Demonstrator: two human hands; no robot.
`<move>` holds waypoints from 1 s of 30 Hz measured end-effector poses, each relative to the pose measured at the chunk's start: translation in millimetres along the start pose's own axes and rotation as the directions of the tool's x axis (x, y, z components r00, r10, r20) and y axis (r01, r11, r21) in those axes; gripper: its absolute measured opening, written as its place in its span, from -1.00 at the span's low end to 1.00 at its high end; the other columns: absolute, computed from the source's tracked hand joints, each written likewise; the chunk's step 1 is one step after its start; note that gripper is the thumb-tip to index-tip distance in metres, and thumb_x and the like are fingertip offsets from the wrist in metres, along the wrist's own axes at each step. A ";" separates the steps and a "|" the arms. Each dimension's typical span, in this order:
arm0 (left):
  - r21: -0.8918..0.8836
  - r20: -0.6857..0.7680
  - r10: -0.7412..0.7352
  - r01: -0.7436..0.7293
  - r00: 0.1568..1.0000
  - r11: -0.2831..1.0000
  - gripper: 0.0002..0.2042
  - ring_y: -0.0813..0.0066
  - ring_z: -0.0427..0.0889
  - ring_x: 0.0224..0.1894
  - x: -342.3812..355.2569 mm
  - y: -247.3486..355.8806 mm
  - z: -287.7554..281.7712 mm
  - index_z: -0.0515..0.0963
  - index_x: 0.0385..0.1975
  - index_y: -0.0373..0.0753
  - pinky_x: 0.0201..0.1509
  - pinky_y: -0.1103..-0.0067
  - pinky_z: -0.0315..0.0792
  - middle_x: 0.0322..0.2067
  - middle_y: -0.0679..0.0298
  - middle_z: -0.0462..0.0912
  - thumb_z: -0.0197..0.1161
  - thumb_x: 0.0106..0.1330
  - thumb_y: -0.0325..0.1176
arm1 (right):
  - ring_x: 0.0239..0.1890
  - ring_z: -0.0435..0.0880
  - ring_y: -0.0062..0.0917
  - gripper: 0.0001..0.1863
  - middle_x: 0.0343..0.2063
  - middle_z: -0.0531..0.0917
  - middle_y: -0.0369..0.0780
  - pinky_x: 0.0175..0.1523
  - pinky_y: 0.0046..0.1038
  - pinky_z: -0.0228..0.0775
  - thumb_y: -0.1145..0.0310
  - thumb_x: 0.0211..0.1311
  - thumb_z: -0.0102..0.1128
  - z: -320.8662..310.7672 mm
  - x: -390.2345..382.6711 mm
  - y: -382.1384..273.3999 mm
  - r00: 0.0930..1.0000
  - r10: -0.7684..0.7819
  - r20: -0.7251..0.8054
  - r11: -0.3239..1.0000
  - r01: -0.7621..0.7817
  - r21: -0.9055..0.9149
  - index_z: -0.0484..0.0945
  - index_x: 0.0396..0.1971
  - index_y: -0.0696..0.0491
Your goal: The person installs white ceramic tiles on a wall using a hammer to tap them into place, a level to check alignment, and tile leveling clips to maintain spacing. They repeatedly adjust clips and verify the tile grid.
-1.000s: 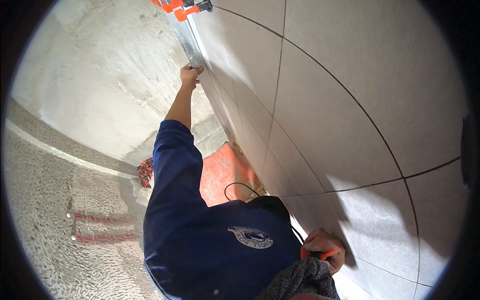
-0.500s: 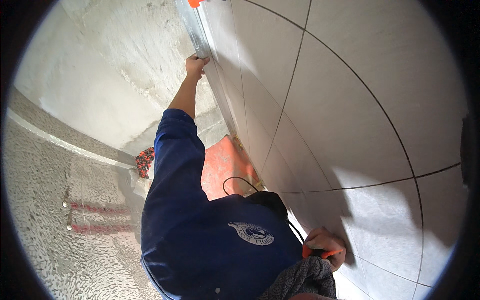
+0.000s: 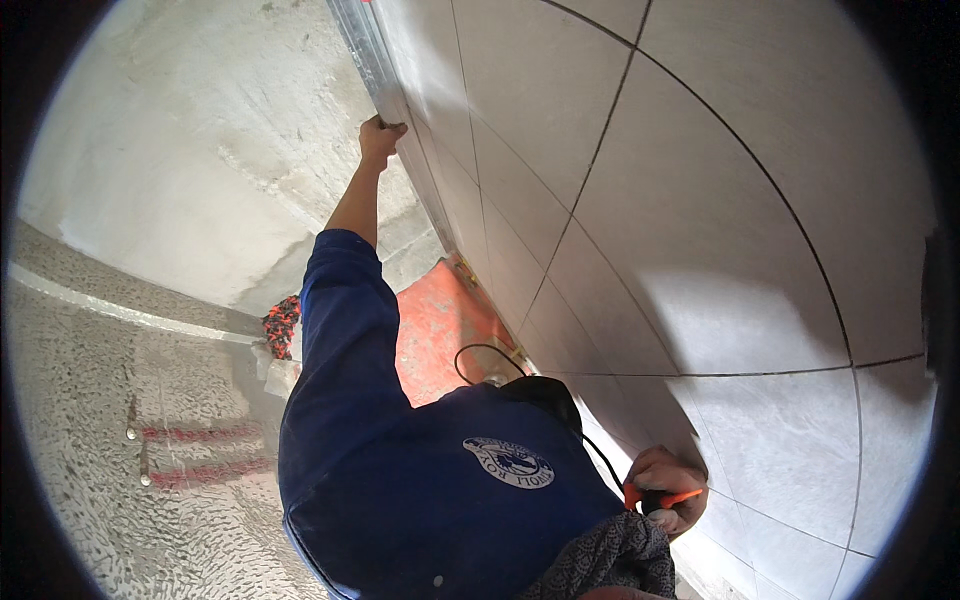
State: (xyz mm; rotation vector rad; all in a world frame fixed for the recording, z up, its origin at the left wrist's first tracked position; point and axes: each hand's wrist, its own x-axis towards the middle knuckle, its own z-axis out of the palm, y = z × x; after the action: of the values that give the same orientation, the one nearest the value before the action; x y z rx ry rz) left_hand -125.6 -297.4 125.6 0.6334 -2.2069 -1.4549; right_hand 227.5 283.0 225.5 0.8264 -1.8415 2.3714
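Note:
At the upper left my left hand (image 3: 380, 140) is closed on the near end of a long grey metal bar (image 3: 362, 52), which lies along the edge of the tiled wall. My left arm, in a blue sleeve, stretches up to it. Low on the right, my right hand (image 3: 676, 488) is curled round a small orange and black tool (image 3: 655, 499), close against the large light grey tiles (image 3: 770, 450). Its fingers partly hide the tool, so its kind cannot be made out.
Dark joints run between the tiles. An orange-red sheet or board (image 3: 440, 325) lies beyond my body, with a black cable (image 3: 487, 349) looping over it. Small orange and black pieces (image 3: 282, 328) are heaped by the bare wall (image 3: 190, 170). Red marks (image 3: 205, 433) show on the rough grey wall.
My left hand has shifted slightly left and down along with the metal bar. My right hand has moved a little to the right, still holding the orange and black tool. The view has shifted slightly.

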 end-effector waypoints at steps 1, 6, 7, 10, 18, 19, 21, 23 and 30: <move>0.002 -0.002 -0.005 0.005 1.000 1.000 -0.76 0.43 0.64 -0.35 -0.2 -4.4 0.9 0.60 -0.32 -0.31 -0.39 0.43 0.60 -0.37 0.21 0.65 0.44 0.07 -0.35 | -0.55 0.61 -0.20 -0.45 -0.60 0.64 -0.04 -0.37 -0.31 0.43 0.09 -0.14 0.49 -2.6 1.1 -0.4 0.999 0.031 0.028 1.000 -0.031 0.001 0.63 -0.39 0.34; -0.021 -0.050 0.035 -0.036 0.998 0.999 -0.75 0.52 0.54 -0.62 3.0 -16.7 -0.6 0.63 -0.32 -0.36 -0.59 0.56 0.43 -0.52 0.24 0.65 0.44 0.03 -0.41 | -0.59 0.60 -0.21 -0.45 -0.60 0.64 -0.01 -0.39 -0.32 0.39 0.09 -0.16 0.49 -1.6 1.5 -0.1 1.000 0.013 0.022 1.000 -0.013 0.026 0.63 -0.40 0.35; -0.002 -0.044 0.020 -0.020 0.999 1.000 -0.75 0.52 0.53 -0.62 4.2 -16.8 -2.7 0.62 -0.32 -0.36 -0.59 0.56 0.44 -0.52 0.23 0.65 0.44 0.02 -0.41 | -0.59 0.60 -0.22 -0.45 -0.60 0.64 0.00 -0.39 -0.33 0.39 0.08 -0.16 0.48 -0.3 2.7 -0.4 1.000 0.002 0.024 0.999 -0.003 0.033 0.63 -0.41 0.35; -0.081 -0.051 0.039 -0.043 0.998 0.996 -0.74 0.48 0.59 -0.57 5.5 -15.7 -8.8 0.61 -0.31 -0.37 -0.60 0.55 0.49 -0.50 0.20 0.66 0.44 0.02 -0.41 | -0.61 0.58 -0.25 -0.45 -0.66 0.62 -0.03 -0.46 -0.36 0.35 0.07 -0.12 0.48 7.7 2.7 -5.0 0.999 0.004 -0.038 1.000 -0.004 -0.022 0.62 -0.43 0.34; -0.062 -0.003 0.054 -0.054 0.999 0.997 -0.68 0.42 0.66 -0.43 -10.9 -9.7 -28.5 0.58 -0.26 -0.40 -0.54 0.53 0.59 -0.40 0.17 0.65 0.44 0.04 -0.36 | -0.68 0.53 -0.32 -0.47 -0.76 0.57 -0.10 -0.60 -0.42 0.29 0.03 -0.09 0.46 22.1 7.0 -9.1 0.991 -0.023 -0.134 0.999 0.017 -0.047 0.61 -0.50 0.31; -0.050 -0.004 0.044 -0.044 0.999 0.998 -0.68 0.42 0.66 -0.43 -14.6 -9.6 -29.8 0.58 -0.26 -0.40 -0.53 0.53 0.60 -0.40 0.17 0.65 0.44 0.04 -0.36 | -0.67 0.53 -0.31 -0.46 -0.75 0.57 -0.09 -0.59 -0.42 0.29 0.03 -0.09 0.46 21.1 7.6 -9.1 0.993 -0.021 -0.112 0.998 0.014 -0.063 0.61 -0.50 0.31; -0.037 0.001 0.030 -0.030 1.000 0.999 -0.68 0.43 0.65 -0.45 -23.2 -10.5 -31.8 0.58 -0.26 -0.41 -0.52 0.53 0.60 -0.41 0.17 0.64 0.44 0.04 -0.36 | -0.66 0.54 -0.31 -0.46 -0.74 0.58 -0.09 -0.57 -0.42 0.31 0.02 -0.10 0.47 18.9 7.8 -9.4 0.995 -0.018 -0.098 0.998 0.012 -0.068 0.61 -0.50 0.31; -0.028 0.012 0.024 -0.024 1.000 0.999 -0.68 0.44 0.63 -0.47 -31.3 -10.7 -36.0 0.58 -0.26 -0.42 -0.52 0.53 0.59 -0.41 0.17 0.63 0.44 0.05 -0.36 | -0.64 0.55 -0.30 -0.44 -0.72 0.59 -0.08 -0.56 -0.42 0.31 0.01 -0.10 0.47 17.0 7.2 -9.8 0.996 -0.011 -0.094 0.998 0.004 -0.067 0.61 -0.50 0.31; -0.045 -0.025 0.029 -0.030 0.999 0.999 -0.77 0.54 0.54 -0.57 -74.3 -21.3 -26.2 0.58 -0.35 -0.39 -0.57 0.58 0.49 -0.54 0.27 0.59 0.42 0.09 -0.39 | -0.62 0.54 -0.32 -0.44 -0.71 0.58 -0.09 -0.55 -0.43 0.30 -0.01 -0.07 0.45 11.9 6.6 -8.3 0.999 -0.001 -0.042 0.998 -0.002 -0.055 0.61 -0.49 0.30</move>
State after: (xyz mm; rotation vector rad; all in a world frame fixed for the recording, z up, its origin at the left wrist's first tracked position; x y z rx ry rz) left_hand -47.5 -280.9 108.3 0.5976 -2.1498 -1.4707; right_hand 229.2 272.8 237.6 0.7649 -1.8815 2.3086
